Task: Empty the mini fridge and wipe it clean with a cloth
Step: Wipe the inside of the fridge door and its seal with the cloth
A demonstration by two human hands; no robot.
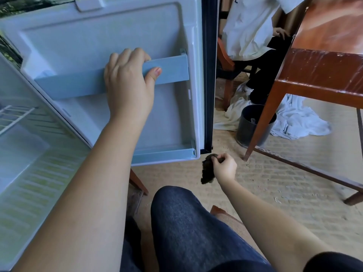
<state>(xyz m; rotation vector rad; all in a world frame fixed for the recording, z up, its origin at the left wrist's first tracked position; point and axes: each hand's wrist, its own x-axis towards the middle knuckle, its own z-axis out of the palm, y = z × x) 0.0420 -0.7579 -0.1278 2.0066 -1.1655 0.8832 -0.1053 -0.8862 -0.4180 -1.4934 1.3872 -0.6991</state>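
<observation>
On the inner face of the open mini fridge door (94, 40), the left hand (127, 81) curls round the blue shelf rail (172, 69), probably steadying the door for wiping. Just below the door's bottom right corner, the right hand (225, 167) pinches a bunched dark cloth (207, 171) over the floor (275, 183). Open room lies rightward, up to the black bin (247, 124) and the wooden surface (324, 36).

Left hand (127, 79) fingertips behind door rail (172, 69); fridge interior (23, 154) cropped left.
</observation>
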